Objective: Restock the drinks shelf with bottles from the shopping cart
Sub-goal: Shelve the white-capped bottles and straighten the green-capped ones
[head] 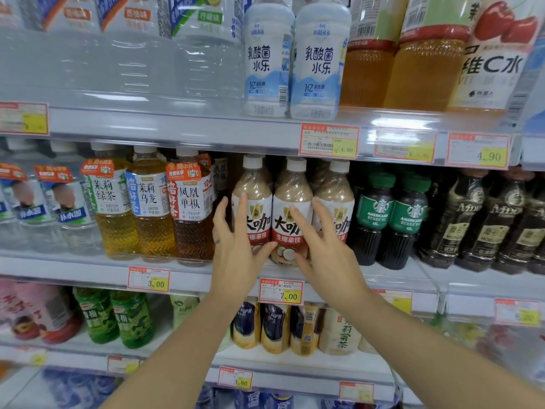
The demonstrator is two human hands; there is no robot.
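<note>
Logged three beige plastic milk-coffee bottles (292,187), white-capped, red-and-white labels, upright side by side at front of grey middle shelf (88,268). Touching leftmost with left hand (236,249), fingers straight and spread. Touching centre one with right hand (321,246), fingers likewise straight, gripping nothing.

Pale grey metal shelving (182,125) fills the view, four tiers one above another, each front edge carrying a clear plastic price rail (383,283). Red-bordered price tags (328,141) with yellow patches sit in the rails at intervals; the centre tag (281,291) reads 7.00. Lighting is bright, cool white and even, with a glare patch (395,123) on the upper rail.
</note>
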